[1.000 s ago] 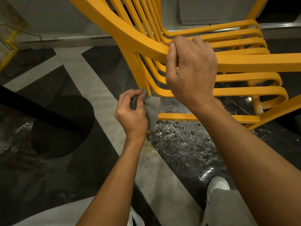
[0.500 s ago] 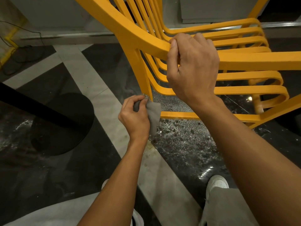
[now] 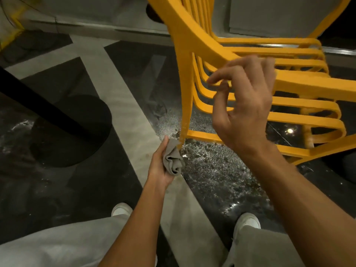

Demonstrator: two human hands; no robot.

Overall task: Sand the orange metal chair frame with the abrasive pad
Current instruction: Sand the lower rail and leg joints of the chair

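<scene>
Chair [image 3: 185, 83], orange, fills the upper right of the frame, tilted, with its slats curving off to the right edge. One leg runs down to the centre of the frame. Left hand [image 3: 160, 168], just below centre, grips a folded grey pad [image 3: 173, 160]; fingers are wrapped round the bundle, and the pad's top edge touches the lower end of that leg. Right hand [image 3: 244, 105], right of centre, is raised in front of the slats, motion-blurred, with fingers loosely curled and spread and nothing in them. Cannot tell whether it touches the frame. The floor [image 3: 123, 105] is dark and speckled, with a pale band crossing diagonally from upper left to bottom centre. A black round base [image 3: 71, 132] sits at the left. Along the bottom edge are grey trousers [image 3: 57, 245] and two white shoes, one at bottom centre [image 3: 121, 209] and one at lower right [image 3: 247, 221].
</scene>
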